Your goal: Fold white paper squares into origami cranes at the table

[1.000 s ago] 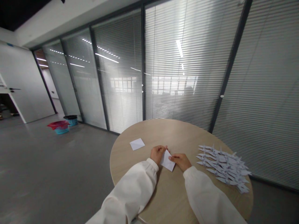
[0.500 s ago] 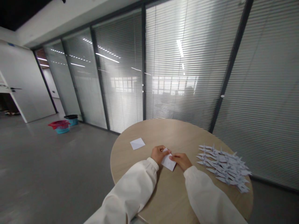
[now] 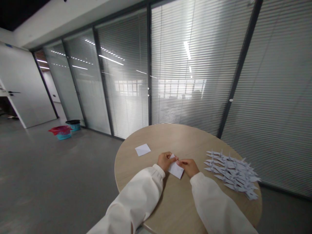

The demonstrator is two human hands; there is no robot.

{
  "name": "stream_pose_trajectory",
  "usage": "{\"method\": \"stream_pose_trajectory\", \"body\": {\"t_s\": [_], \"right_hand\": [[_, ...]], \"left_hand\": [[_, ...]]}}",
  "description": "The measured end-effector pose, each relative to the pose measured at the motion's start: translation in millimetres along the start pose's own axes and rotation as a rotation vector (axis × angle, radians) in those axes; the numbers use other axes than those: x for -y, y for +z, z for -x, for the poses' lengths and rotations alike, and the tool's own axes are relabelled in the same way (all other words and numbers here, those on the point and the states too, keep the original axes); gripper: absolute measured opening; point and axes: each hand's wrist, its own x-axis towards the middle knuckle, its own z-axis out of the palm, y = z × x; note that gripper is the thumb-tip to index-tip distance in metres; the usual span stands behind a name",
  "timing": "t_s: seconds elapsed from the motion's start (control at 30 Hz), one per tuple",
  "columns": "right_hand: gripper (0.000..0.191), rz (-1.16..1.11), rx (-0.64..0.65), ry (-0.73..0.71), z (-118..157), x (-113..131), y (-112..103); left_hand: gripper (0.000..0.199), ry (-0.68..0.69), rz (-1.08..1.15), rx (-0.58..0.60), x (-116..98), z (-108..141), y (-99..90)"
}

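Observation:
A small folded sheet of white paper (image 3: 175,170) is held just over the round wooden table (image 3: 177,201), between my two hands. My left hand (image 3: 166,161) pinches its upper left part, thumb on top. With finger and thumb pressed together, my right hand (image 3: 189,167) grips the paper's upper right edge, close to the left thumb. Fingers cover part of the upper edge, so the fold there is hard to make out. Another folded white paper square (image 3: 143,149) lies flat on the table, left of my hands.
Several folded paper cranes (image 3: 234,172) sit in a dense group at the table's right side. Beyond the table stands a glass partition with blinds (image 3: 187,107). Two bins, one with a red liner (image 3: 60,131) and one with a black liner (image 3: 73,124), stand on the floor at left.
My right thumb and fingers have shifted slightly up and left along the paper's edge, nearer the left thumb. The left hand keeps its pinch. The view has turned very slightly.

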Motion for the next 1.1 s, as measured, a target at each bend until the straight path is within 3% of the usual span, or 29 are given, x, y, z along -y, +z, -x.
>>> {"method": "stream_pose_trajectory", "body": {"t_s": [0.3,0.5,0.77,1.1], "right_hand": [[0.047,-0.085,0.028,0.027,-6,-13,2],[0.04,0.045,-0.031,-0.004,-3,-5,-1],[0.043,-0.075,-0.025,0.031,-3,-6,-1],[0.033,0.064,-0.062,0.044,-3,1,-7]], "left_hand": [[0.032,0.034,0.028,-0.063,6,-5,-1.4],[0.032,-0.001,0.078,-0.058,2,-4,-1.1],[0.034,0.006,0.084,-0.127,3,-8,-4.9],[0.032,-0.028,0.092,-0.12,-1,-7,-5.2]]}}
